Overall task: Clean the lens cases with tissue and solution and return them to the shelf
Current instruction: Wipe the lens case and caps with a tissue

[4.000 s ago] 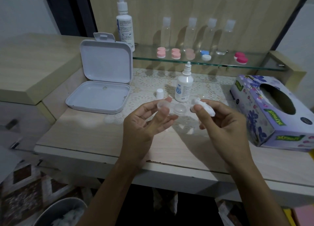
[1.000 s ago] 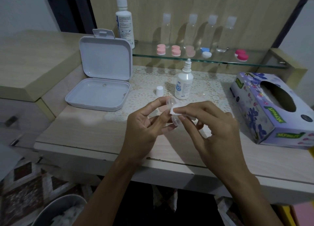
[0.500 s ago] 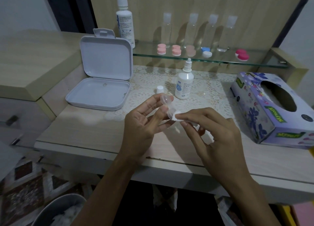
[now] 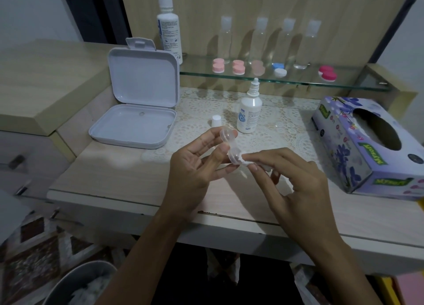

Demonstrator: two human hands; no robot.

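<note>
My left hand (image 4: 195, 167) holds a clear, uncapped lens case (image 4: 229, 144) between thumb and fingertips, tilted above the table. My right hand (image 4: 296, 181) pinches a small wad of white tissue (image 4: 246, 162) and presses it into the lower cup of the case. An open solution bottle (image 4: 249, 112) stands on the lace mat just behind, its white cap (image 4: 216, 120) beside it. Several capped lens cases, pink (image 4: 218, 65), blue and white (image 4: 279, 69) and magenta (image 4: 327, 73), lie on the glass shelf (image 4: 344, 84).
An open white box (image 4: 137, 123) lies at the left of the table. A tissue box (image 4: 364, 144) sits at the right. A tall solution bottle (image 4: 169, 27) and several clear bottles stand on the shelf. A bin (image 4: 78, 284) with used tissue is below left.
The right hand brought the tissue wad from beside the case into its lower cup. The left hand tilted the case more upright. Both hands stay above the table's middle.
</note>
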